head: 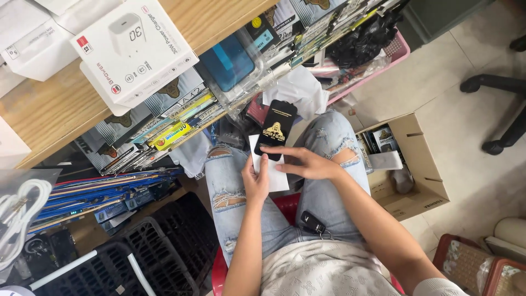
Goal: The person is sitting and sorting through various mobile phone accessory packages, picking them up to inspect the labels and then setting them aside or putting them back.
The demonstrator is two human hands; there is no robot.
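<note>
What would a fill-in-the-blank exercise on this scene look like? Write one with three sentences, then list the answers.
1. The left hand holds a white sleeve from which a flat ____ package with a gold emblem sticks out.
2. The right hand rests its fingertips on the package's ____ end.
3. A dark key fob lies on the person's ____.

Missing words: black; lower; lap

A white square charger box [131, 52] lies on the wooden desk; beneath it, flat packets [164, 129] stand stacked; right, an open cardboard box [419, 164].
</note>
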